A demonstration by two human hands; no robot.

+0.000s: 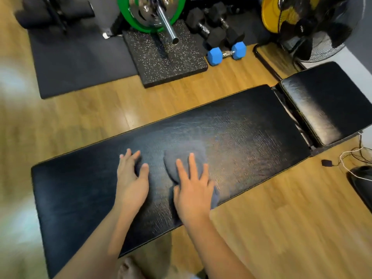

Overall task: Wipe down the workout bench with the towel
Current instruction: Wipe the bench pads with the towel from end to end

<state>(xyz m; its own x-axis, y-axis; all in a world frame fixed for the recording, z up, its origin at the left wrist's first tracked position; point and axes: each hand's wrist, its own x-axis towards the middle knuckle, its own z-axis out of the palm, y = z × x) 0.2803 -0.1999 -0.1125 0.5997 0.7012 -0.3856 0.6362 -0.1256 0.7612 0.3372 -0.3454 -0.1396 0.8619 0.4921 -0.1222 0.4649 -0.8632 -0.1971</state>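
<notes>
Bench pad [241, 125] lies on wood floor [271, 228]; right hand [193, 190] presses flat, fingers spread, on grey towel [181, 160], left hand [131, 182] open beside it; blue dumbbell [226, 53] and fan [314, 27] stand beyond.

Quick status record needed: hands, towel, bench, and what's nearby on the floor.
left hand: flat on the long bench pad, fingers spread, bare, not on the towel
right hand: open, palm pressing the towel
towel: grey, bunched, mid-pad towards the near edge
seat pad: separate, to the right, nothing on it
floor: blue dumbbell, black dumbbells, fan beyond the bench
image: motion-blurred
</notes>
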